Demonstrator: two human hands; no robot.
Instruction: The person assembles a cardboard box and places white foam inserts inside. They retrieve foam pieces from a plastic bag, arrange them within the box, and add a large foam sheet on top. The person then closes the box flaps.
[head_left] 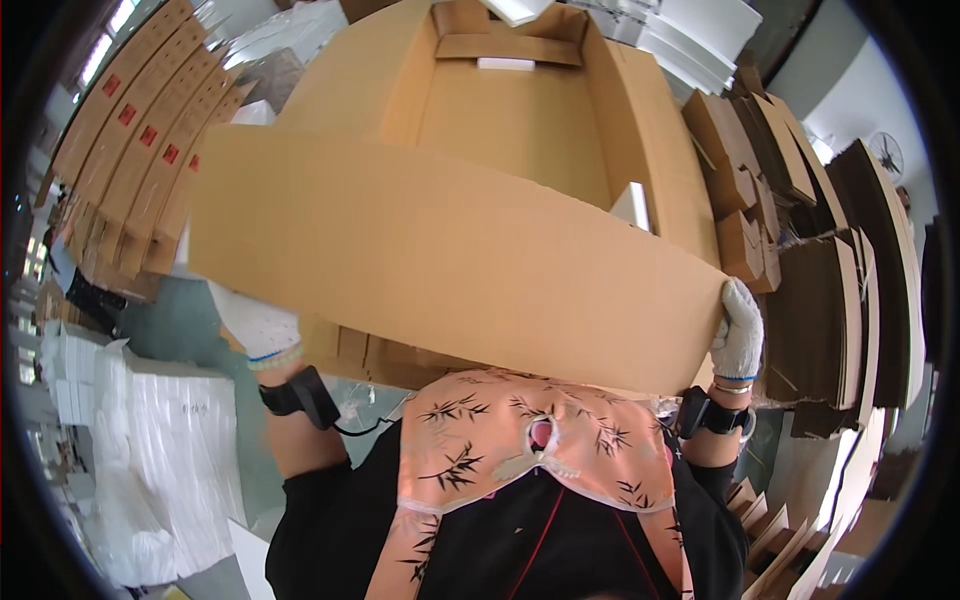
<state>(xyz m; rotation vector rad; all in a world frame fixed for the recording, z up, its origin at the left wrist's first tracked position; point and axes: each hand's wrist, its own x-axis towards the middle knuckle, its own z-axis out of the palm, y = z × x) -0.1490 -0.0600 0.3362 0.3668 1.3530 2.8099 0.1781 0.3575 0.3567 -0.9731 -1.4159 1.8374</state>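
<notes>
A cardboard panel [450, 260] is held aslant in front of an open carton [515, 125], its right end gripped by the right hand [739, 328]. The left hand [258, 322] is partly hidden behind it; its grip cannot be told.

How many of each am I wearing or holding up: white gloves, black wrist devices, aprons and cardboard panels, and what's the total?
White gloves: 2
Black wrist devices: 2
Peach apron: 1
Cardboard panel held up: 1
Total: 6
</notes>
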